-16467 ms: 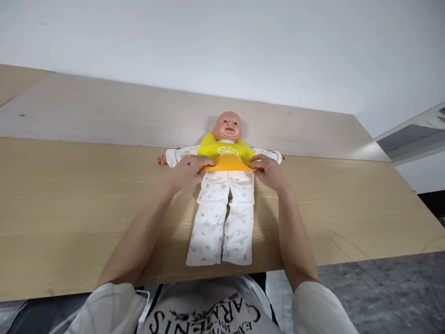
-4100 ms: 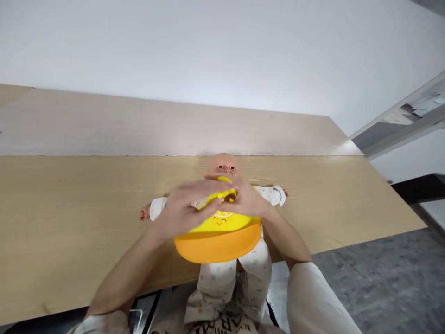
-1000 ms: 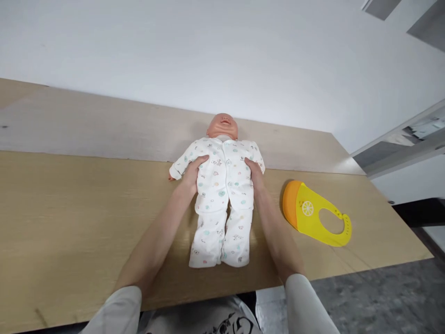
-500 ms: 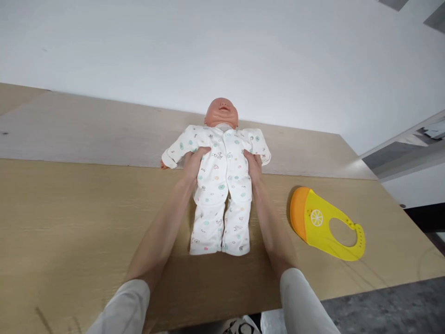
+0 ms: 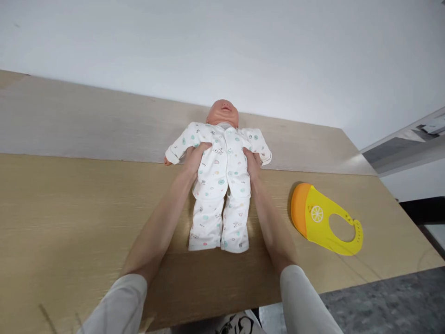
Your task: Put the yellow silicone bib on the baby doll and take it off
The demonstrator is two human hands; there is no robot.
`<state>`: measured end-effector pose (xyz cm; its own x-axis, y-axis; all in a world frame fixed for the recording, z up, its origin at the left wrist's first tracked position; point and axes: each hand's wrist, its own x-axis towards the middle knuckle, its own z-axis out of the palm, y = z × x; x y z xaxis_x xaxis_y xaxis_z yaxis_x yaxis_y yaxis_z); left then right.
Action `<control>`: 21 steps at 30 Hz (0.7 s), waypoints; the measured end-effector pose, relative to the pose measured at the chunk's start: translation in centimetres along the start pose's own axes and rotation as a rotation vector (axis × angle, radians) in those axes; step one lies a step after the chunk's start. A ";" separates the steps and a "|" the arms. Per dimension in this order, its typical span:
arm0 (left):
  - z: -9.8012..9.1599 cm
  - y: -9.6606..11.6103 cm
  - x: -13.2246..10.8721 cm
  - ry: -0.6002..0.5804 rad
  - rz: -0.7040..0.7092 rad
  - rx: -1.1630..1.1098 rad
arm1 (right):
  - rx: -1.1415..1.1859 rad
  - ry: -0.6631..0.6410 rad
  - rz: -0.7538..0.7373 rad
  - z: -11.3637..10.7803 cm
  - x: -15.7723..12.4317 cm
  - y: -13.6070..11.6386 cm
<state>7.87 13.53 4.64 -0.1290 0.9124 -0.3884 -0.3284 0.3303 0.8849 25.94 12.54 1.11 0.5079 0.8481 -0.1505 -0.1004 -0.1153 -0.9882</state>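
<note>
A baby doll (image 5: 222,160) lies face up, dressed in a white top and trousers with small printed patterns. Its head points toward the wall and its legs toward me. Under the doll's arm on the left side, my left hand (image 5: 197,157) grips the torso, thumb on the chest. My right hand (image 5: 252,161) has the same hold on the opposite side, thumb also in front. The other fingers of both hands are hidden behind the doll's body and sleeves. To the right of my right forearm rests a yellow bib (image 5: 327,220) with an orange pocket and a citrus-slice print.
The wooden table (image 5: 76,208) has a paler strip (image 5: 104,125) along its back, against a white wall (image 5: 222,51). Its right edge slants toward a grey floor (image 5: 385,301). At far right stands a shelf-like structure (image 5: 413,144).
The camera view has shifted slightly, so table and bib appear a little higher. Both hands keep their hold on the doll, which has hardly moved.
</note>
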 end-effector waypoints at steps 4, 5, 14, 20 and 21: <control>-0.1 -0.1 -0.3 0.017 0.050 0.096 | -0.036 0.001 0.008 0.0 0.1 0.4; -0.2 0.0 -0.4 0.011 0.051 0.098 | -0.037 -0.001 0.004 0.0 0.2 0.5; -0.2 -0.5 0.4 -0.010 0.085 0.050 | -0.037 0.012 0.008 0.0 -0.1 0.4; -0.2 -0.6 0.0 -0.003 0.041 0.052 | -0.060 0.036 0.011 0.2 0.6 1.6; -0.2 -0.5 -0.2 -0.002 0.033 0.062 | -0.067 0.037 0.013 0.2 0.8 1.8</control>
<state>7.87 13.16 4.17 -0.1372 0.9233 -0.3589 -0.2651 0.3148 0.9114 25.99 13.11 -0.77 0.5382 0.8269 -0.1628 -0.0503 -0.1613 -0.9856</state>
